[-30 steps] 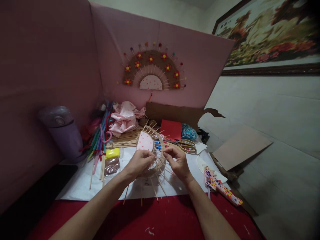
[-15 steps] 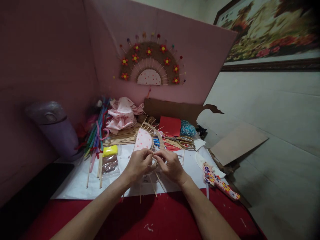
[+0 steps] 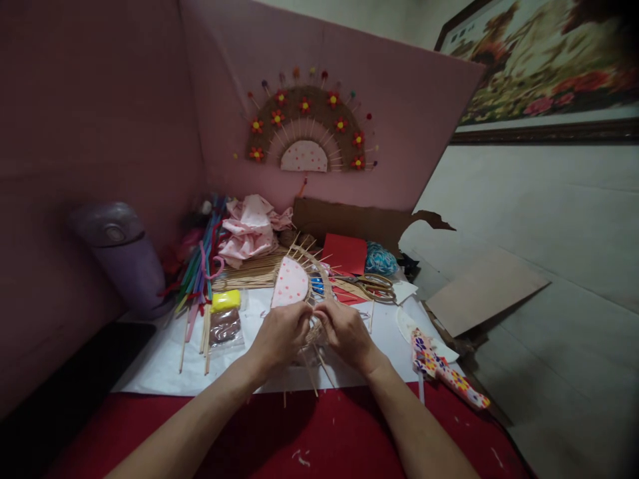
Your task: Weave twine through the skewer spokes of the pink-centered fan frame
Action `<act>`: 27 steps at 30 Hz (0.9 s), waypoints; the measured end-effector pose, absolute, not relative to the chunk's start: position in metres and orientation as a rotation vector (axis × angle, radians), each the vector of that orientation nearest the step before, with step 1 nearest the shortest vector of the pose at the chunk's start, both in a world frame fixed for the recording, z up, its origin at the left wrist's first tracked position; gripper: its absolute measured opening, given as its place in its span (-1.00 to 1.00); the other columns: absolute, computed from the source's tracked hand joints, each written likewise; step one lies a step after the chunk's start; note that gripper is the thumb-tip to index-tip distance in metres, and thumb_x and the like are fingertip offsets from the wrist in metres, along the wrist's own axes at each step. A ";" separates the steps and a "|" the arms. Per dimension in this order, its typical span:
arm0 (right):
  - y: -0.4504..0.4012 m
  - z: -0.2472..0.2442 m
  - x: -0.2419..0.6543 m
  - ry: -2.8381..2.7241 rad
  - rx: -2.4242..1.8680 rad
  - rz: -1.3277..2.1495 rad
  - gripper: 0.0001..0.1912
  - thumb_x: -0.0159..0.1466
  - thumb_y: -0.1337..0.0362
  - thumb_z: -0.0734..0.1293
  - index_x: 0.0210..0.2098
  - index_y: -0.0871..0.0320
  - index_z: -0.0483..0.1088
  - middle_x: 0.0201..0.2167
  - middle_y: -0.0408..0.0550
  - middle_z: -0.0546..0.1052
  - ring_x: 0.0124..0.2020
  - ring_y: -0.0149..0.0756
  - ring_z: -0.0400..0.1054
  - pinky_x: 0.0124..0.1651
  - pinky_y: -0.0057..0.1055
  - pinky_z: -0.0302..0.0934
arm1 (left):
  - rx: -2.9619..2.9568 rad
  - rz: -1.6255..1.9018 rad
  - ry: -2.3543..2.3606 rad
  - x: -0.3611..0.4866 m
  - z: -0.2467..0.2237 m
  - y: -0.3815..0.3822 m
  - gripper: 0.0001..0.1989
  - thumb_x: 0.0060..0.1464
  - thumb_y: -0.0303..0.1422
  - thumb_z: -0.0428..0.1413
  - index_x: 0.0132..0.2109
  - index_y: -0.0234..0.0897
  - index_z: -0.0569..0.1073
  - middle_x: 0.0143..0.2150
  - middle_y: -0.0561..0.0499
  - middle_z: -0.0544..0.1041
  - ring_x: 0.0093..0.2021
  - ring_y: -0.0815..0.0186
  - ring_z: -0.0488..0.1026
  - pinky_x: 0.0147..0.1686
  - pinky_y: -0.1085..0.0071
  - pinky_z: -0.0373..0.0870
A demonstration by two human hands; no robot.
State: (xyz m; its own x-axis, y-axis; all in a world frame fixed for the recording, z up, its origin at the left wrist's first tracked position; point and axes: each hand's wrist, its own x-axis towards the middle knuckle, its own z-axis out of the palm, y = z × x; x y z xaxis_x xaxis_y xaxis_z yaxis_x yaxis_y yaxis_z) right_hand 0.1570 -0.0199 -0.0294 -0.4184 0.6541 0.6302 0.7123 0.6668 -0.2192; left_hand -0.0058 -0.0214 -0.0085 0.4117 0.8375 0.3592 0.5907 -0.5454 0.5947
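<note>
A half-round stick fan point(image 3: 291, 282) stands tilted on the white paper, with a pink dotted fabric centre, thin wooden sticks radiating out and an arc of brown twine point(image 3: 319, 269) around them. My left hand point(image 3: 285, 331) is closed at its lower edge, thumb and finger pinched together. Close beside it, my right hand point(image 3: 347, 332) pinches at the same spot, fingertips nearly touching those of the left. Whatever thin piece lies between the fingertips is too small to make out. Several stick ends point(image 3: 312, 379) poke out below my hands.
Gold-handled scissors point(image 3: 377, 286), red paper point(image 3: 345, 253) and blue yarn point(image 3: 381, 258) lie behind. At right is a flower-patterned glue gun point(image 3: 444, 372). Clay packets point(image 3: 225, 322), pipe cleaners point(image 3: 200, 266) and a purple tumbler point(image 3: 124, 263) are at left. A finished-looking fan point(image 3: 304, 106) hangs on the pink board.
The view has shifted slightly, so everything sits a little further right. My hands stay together at the fan's lower edge, with the fingers slightly repositioned.
</note>
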 end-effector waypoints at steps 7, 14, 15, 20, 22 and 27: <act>-0.022 -0.027 0.152 -2.272 -1.012 -0.153 -0.81 0.33 0.36 0.04 -0.28 0.18 0.25 -0.42 -0.02 0.39 -0.41 -0.31 0.28 -0.36 -0.40 0.14 | 2.251 0.962 1.207 -0.007 -0.012 -0.020 -0.78 0.09 -0.47 -0.10 -0.32 -0.33 0.45 -0.47 -0.03 0.48 -0.46 0.36 0.37 -0.41 0.46 0.20; -0.024 -0.025 0.149 -2.281 -1.083 -0.169 -0.80 0.32 0.37 0.01 -0.32 0.17 0.22 -0.47 -0.05 0.36 -0.49 -0.31 0.25 -0.44 -0.38 0.11 | 2.213 0.993 1.133 -0.008 -0.012 -0.020 -0.78 0.09 -0.44 -0.10 -0.37 -0.34 0.43 -0.54 0.05 0.40 -0.52 0.41 0.27 -0.47 0.49 0.13; -0.025 -0.025 0.148 -2.279 -1.093 -0.195 -0.81 0.31 0.37 0.02 -0.32 0.16 0.22 -0.48 -0.05 0.35 -0.50 -0.31 0.24 -0.46 -0.38 0.10 | 2.194 1.003 1.126 -0.008 -0.012 -0.021 -0.78 0.09 -0.44 -0.09 -0.36 -0.33 0.43 -0.54 0.05 0.40 -0.52 0.41 0.27 -0.47 0.50 0.13; -0.027 -0.027 0.146 -2.207 -1.077 -0.128 -0.84 0.27 0.39 0.04 -0.36 0.15 0.19 -0.54 -0.10 0.34 -0.55 -0.32 0.24 -0.48 -0.40 0.07 | 2.048 1.026 1.059 -0.007 -0.007 -0.023 -0.80 0.06 -0.41 -0.07 -0.39 -0.32 0.43 -0.54 0.08 0.41 -0.51 0.42 0.27 -0.48 0.52 0.14; -0.023 -0.028 0.150 -2.136 -1.086 -0.048 -0.87 0.26 0.38 0.06 -0.36 0.14 0.19 -0.55 -0.11 0.36 -0.54 -0.33 0.26 -0.46 -0.42 0.07 | 1.984 1.043 1.024 -0.006 -0.004 -0.025 -0.81 0.05 -0.41 -0.06 -0.43 -0.32 0.41 -0.54 0.09 0.39 -0.51 0.43 0.25 -0.50 0.53 0.14; -0.011 -0.023 0.166 -1.742 -1.247 -0.008 -0.83 0.26 0.34 0.09 -0.45 0.12 0.19 -0.57 -0.13 0.35 -0.53 -0.35 0.25 -0.44 -0.43 0.06 | 1.728 1.072 0.956 -0.002 0.000 -0.028 -0.84 0.02 -0.37 -0.04 -0.42 -0.32 0.38 -0.63 0.14 0.27 -0.63 0.48 0.15 -0.63 0.55 0.05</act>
State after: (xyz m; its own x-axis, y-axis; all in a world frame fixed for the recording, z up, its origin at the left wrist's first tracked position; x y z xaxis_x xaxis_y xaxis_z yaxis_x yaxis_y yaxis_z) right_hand 0.1658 -0.0108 -0.0230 -0.0188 0.7262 0.6872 0.7325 0.4779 -0.4849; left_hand -0.0020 -0.0283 -0.0002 0.3356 0.9040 0.2651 0.1599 -0.3320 0.9296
